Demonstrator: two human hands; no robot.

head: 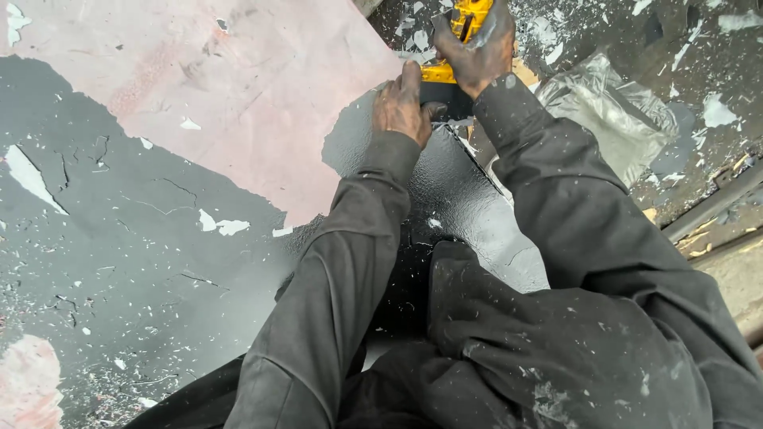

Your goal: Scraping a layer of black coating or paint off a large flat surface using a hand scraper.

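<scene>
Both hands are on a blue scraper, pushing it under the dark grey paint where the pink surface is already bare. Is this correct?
Not quite: the scraper is yellow, not blue, as the head view shows. The rest holds: the right hand grips it, the left hand presses on it, at the edge between dark grey paint and the bare pink surface.

Even, flat daylight, soft shadows, slight sheen on dark paint, sharp focus, no blur

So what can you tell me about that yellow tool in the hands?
The yellow and black hand scraper looks like hard plastic with a dark front part. It lies low against the peeling grey painted floor, at the edge of a bare pink patch. The right hand grips its handle; the left hand presses on its front. Its blade is hidden.
</scene>
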